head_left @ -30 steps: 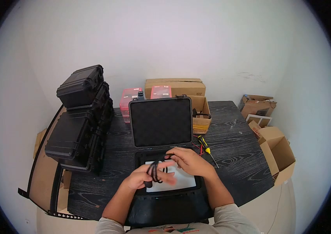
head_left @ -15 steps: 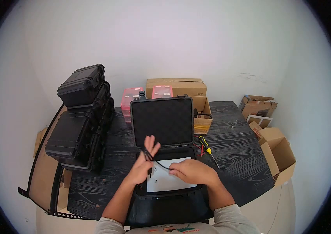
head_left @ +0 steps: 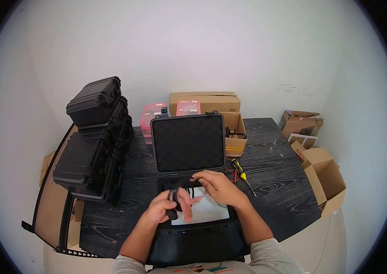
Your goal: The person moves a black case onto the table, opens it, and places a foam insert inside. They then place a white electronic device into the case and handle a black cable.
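Observation:
A black cable [head_left: 174, 194] is looped around the fingers of my left hand [head_left: 168, 205], which is blurred by motion and closed on it. More dark loops of the cable show between the two hands. My right hand [head_left: 219, 188] is just to the right and slightly higher, thumb and fingertips pinched together on the cable's running part. Both hands are above a white panel [head_left: 211, 214] that lies in the base of an open black hard case [head_left: 195, 229]. Dark foam [head_left: 188, 144] lines its raised lid.
Black hard cases [head_left: 86, 155] are stacked at the left. Behind the lid are pink-lidded clear boxes [head_left: 152, 112] and cardboard boxes [head_left: 206, 101]. A yellow-black screwdriver [head_left: 242, 175] and red wires [head_left: 230, 172] lie right of the case. An open carton [head_left: 324, 180] stands beyond the table's right edge.
My left hand has turned over and dropped, fingers now pointing right and down instead of up. My right hand has risen. The cable between them has gone from a stretched line to loops.

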A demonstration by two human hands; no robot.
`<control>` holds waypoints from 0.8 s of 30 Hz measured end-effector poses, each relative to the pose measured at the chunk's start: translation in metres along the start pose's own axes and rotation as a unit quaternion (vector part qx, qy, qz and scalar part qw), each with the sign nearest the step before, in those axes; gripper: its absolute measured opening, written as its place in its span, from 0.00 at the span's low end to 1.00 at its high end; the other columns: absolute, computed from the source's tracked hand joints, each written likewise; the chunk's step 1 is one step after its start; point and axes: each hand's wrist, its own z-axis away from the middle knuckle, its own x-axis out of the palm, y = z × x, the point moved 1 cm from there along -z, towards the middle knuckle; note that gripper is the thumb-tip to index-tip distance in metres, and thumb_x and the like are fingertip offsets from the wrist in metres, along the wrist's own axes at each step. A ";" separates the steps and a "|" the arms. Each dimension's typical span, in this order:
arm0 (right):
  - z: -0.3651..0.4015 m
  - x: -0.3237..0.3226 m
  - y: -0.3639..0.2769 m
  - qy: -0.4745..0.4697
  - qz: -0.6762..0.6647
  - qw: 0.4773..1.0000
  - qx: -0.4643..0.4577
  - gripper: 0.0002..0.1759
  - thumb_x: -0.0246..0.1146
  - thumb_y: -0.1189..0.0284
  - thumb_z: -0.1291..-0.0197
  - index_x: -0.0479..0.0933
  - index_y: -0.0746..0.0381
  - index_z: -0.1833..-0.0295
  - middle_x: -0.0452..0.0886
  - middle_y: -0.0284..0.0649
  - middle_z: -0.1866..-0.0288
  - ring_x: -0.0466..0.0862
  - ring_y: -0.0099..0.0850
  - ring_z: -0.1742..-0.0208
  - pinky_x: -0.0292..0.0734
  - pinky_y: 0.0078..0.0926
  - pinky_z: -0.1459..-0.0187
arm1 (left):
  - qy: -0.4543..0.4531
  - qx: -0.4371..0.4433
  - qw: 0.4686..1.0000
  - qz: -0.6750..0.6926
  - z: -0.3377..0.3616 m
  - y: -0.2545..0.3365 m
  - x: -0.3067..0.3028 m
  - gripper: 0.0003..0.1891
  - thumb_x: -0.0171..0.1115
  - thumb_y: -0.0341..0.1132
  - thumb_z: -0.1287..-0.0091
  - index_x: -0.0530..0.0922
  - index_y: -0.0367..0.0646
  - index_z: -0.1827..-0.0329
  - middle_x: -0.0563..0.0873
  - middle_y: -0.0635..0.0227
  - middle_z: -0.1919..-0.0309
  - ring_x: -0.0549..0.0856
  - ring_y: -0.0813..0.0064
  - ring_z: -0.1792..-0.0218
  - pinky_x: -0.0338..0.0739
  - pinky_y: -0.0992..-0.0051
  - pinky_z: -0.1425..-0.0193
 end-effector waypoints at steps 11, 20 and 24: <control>0.020 0.041 -0.005 -0.143 0.098 0.984 -0.039 0.13 0.57 0.73 0.25 0.83 0.64 0.43 0.88 0.54 0.46 0.89 0.55 0.45 0.83 0.48 0.45 | 0.295 0.124 0.943 -0.086 -0.017 0.001 0.005 0.24 0.49 0.34 0.18 0.65 0.34 0.23 0.85 0.48 0.33 0.79 0.55 0.25 0.63 0.57 0.14; 0.018 0.016 -0.035 -0.106 0.173 0.975 -0.087 0.10 0.69 0.64 0.28 0.84 0.59 0.58 0.87 0.41 0.65 0.89 0.43 0.57 0.84 0.40 0.55 | 0.273 -0.110 0.943 -0.156 -0.016 -0.009 -0.009 0.19 0.47 0.34 0.18 0.76 0.34 0.32 0.89 0.47 0.40 0.89 0.64 0.41 0.81 0.69 0.36; 0.014 0.015 -0.031 -0.053 0.124 0.980 -0.146 0.08 0.70 0.65 0.30 0.85 0.58 0.57 0.87 0.39 0.64 0.89 0.41 0.59 0.83 0.38 0.57 | 0.224 -0.203 0.924 -0.235 -0.008 -0.003 -0.018 0.18 0.47 0.33 0.22 0.84 0.37 0.41 0.91 0.57 0.47 0.87 0.74 0.51 0.79 0.73 0.42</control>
